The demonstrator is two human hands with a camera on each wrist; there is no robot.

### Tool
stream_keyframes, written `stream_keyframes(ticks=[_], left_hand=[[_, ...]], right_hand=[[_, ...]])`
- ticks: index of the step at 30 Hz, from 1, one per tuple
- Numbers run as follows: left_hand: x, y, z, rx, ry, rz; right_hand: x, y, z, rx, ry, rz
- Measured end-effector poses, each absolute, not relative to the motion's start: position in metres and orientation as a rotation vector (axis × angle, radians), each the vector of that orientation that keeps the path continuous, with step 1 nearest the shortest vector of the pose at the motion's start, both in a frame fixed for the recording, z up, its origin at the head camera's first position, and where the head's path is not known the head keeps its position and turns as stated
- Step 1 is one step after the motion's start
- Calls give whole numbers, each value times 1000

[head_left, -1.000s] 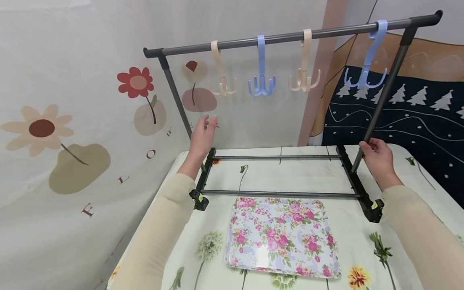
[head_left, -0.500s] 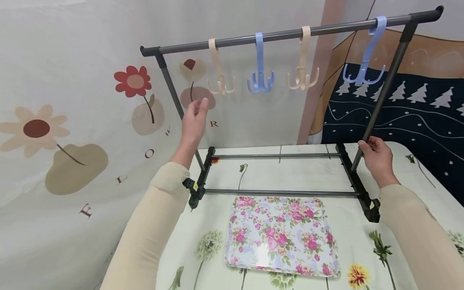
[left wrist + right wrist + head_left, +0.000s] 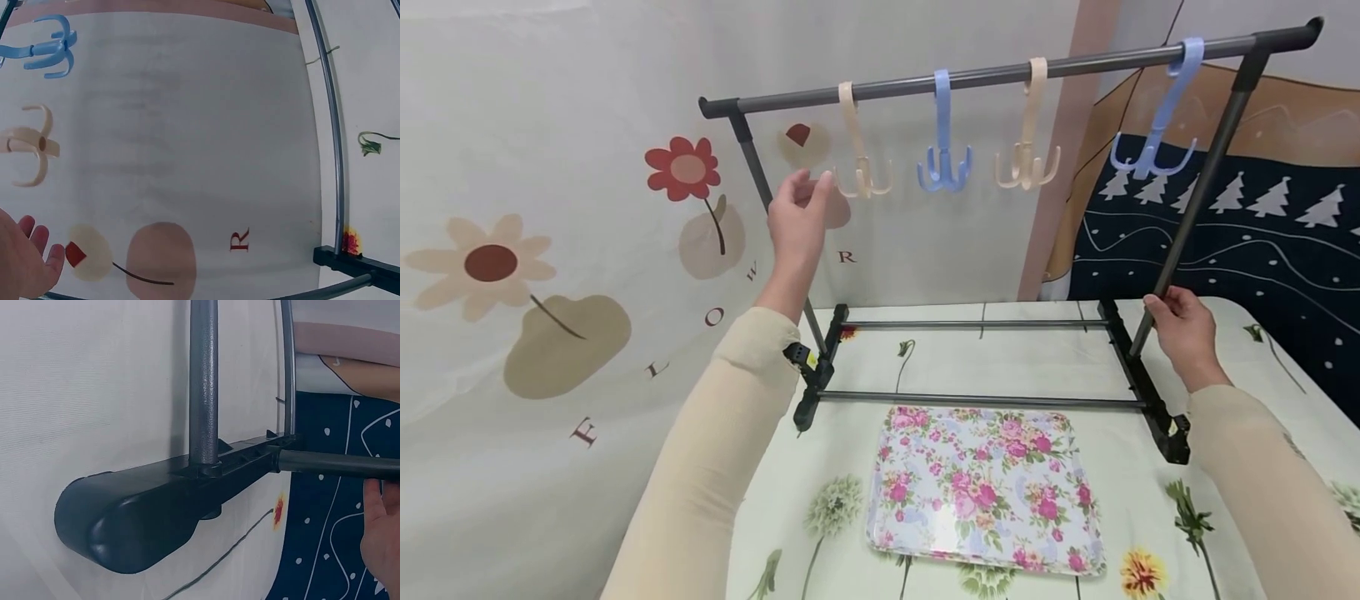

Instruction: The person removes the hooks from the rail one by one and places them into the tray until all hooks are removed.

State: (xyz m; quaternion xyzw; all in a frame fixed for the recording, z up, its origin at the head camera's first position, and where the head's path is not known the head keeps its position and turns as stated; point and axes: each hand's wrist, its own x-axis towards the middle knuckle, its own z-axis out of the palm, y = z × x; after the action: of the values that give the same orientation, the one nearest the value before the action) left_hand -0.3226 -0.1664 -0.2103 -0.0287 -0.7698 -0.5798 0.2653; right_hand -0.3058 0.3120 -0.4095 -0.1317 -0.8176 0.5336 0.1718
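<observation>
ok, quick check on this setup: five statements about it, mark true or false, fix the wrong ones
1. Four hooks hang from the top bar. True.
2. The right hand grips the right upright. True.
3. The left hand holds a blue hook. False: no hook is in the left hand.
4. The floral tray lies inside the base frame. False: it lies on the near side of the front crossbar.
5. All the hooks are blue. False: two are beige.
</observation>
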Motion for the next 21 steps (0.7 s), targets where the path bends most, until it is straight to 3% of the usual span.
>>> stream_keyframes(ticks=[21], left_hand=[[-320, -122, -161, 53, -1998, -1582]], right_hand=[[-304, 309, -406, -409, -2371, 1509]])
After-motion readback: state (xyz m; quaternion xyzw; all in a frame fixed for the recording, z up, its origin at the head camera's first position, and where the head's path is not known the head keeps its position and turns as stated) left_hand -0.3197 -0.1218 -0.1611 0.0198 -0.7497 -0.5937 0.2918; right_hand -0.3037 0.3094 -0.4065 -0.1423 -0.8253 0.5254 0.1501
